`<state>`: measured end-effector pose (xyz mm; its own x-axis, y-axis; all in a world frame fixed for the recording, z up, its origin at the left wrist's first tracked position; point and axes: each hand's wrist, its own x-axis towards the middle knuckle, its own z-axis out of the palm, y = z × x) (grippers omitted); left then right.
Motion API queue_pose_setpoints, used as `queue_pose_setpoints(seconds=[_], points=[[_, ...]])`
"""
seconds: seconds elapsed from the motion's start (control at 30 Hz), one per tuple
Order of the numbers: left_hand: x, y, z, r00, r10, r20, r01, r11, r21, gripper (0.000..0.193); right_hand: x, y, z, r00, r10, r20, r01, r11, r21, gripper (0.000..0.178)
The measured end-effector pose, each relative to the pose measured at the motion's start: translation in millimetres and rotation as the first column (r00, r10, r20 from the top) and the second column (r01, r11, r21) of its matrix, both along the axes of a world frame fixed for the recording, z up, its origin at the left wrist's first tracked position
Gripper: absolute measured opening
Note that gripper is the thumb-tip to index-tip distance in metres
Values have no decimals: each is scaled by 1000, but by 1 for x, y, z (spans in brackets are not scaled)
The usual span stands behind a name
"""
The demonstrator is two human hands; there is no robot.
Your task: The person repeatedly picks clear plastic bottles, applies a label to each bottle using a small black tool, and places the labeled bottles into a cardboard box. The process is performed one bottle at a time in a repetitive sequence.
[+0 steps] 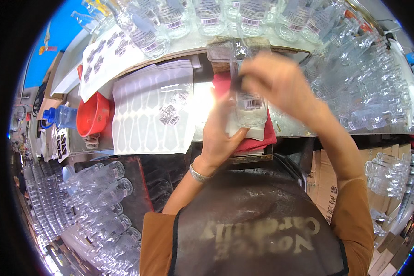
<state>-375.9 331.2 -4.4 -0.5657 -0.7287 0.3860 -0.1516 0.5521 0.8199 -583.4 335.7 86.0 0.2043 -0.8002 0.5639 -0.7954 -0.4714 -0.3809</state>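
Left hand [220,129] holding clear bottle [251,117] over red cloth [271,133]; right hand [278,83] blurred upon it, grip unclear. Label [252,103] already on. Leftward, backing sheet [135,131] mostly bare, some labels [175,108] left. Far row: bottles [210,18] stand labelled.

We are counting two hands [220,133] near centre, one red bowl [94,117], one blue-capped jug [65,117] at nine o'clock, uncountable bottles [354,99] at two and eight.

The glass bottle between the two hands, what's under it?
A red cloth shows around the glass bottle, with a flat white piece peeking out at its near end. I can't tell what lies right beneath: the bottle and left hand cover it.
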Motion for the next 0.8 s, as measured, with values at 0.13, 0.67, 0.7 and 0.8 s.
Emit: queue_pose_setpoints(seconds=[0.13,0.67,0.7,0.8], points=[[2,-1,-1,999,-31,-12,32,993,112,108,-10,-1,0,998,-50,40,55,988,-143,22],[10,-12,-3,991,-129,33,120,970,211,84,-29,42,-32,912,-184,367,95,964,248,24],[10,-12,-2,991,-124,47,110,967,229,84,-35,27,-32,853,-293,432,201,948,247,25],[10,-9,1,992,-95,79,73,967,243,84,-31,26,-12,800,-304,518,186,946,267,26]])
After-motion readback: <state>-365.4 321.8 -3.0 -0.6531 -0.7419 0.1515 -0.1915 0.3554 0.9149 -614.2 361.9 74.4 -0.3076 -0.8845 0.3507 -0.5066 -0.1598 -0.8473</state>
